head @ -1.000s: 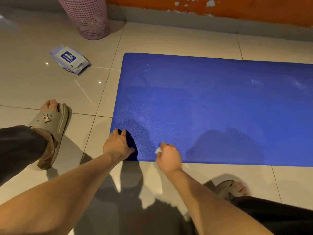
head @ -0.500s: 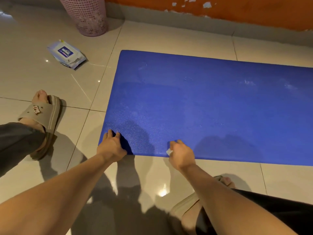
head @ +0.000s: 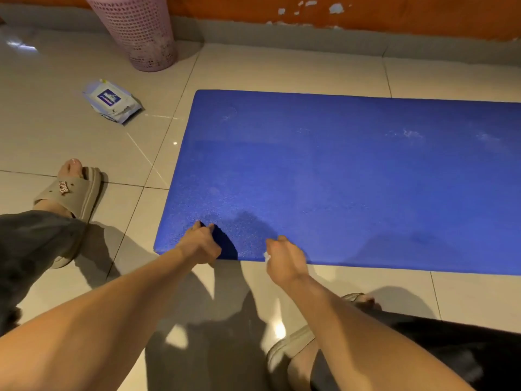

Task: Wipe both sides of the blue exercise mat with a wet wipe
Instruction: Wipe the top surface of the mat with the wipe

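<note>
The left hand (head: 200, 244) grips the mat (head: 338, 179) at its near edge, fingers curled; the right hand (head: 284, 258), just beside, pinches a wipe (head: 266, 256).

The glossy tiled floor (head: 70, 142) is covered on the right by the blue mat (head: 338, 179), laid flat — a wipes pack (head: 111, 101) and pink basket (head: 141, 29) are parked off left.

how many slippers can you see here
2. The left slipper is left of the blue mat; the right slipper is at the bottom, partly hidden behind the right forearm.
</note>
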